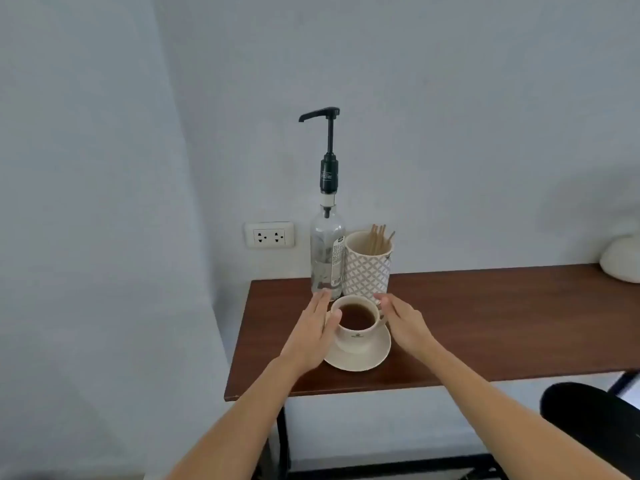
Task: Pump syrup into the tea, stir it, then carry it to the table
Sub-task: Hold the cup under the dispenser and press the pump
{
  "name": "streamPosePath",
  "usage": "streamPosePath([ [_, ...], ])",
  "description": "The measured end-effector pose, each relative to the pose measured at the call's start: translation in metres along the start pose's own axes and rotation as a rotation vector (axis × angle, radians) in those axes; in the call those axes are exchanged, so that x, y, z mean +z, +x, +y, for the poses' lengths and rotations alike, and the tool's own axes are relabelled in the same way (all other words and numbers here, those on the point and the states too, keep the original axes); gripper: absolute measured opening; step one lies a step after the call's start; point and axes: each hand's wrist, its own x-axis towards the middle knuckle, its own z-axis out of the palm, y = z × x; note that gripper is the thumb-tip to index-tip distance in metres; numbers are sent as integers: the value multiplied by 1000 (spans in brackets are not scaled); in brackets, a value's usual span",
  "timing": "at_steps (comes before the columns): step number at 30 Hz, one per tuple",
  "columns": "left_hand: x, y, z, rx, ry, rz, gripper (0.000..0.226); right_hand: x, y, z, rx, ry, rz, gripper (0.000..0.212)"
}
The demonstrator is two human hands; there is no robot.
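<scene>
A cream cup (356,337) full of dark tea stands on a cream saucer (375,356) near the left end of a brown table (485,327). Behind it rises a clear syrup bottle (327,254) with a tall black pump whose spout points left. A patterned holder (369,271) with several wooden stir sticks stands to the right of the bottle. My left hand (317,330) is flat and open against the cup's left side. My right hand (403,323) is open just right of the cup, by its handle. Neither hand has closed on anything.
A wall socket (269,235) sits left of the bottle. A white rounded object (621,259) rests at the table's far right end. A black round seat (588,414) shows at the lower right, below the table edge. The wall stands close behind the table.
</scene>
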Motion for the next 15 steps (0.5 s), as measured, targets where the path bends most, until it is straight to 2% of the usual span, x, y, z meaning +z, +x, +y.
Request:
streamPosePath([
  [1, 8, 0, -2, 9, -86, 31, 68, 4, 4, 4, 19, 95, 1, 38],
  [4, 22, -6, 5, -18, -297, -17, 77, 11, 11, 16, 67, 326, -88, 35],
  [6, 30, -3, 10, -63, -365, 30, 89, 13, 16, 24, 70, 413, -124, 35],
  [11, 48, 4, 16, -96, -349, 261, 109, 8, 27, 37, 28, 455, -196, 37],
  [15, 58, 6, 21, -69, -326, 421, 96, 5, 32, 39, -18, 434, -249, 35],
])
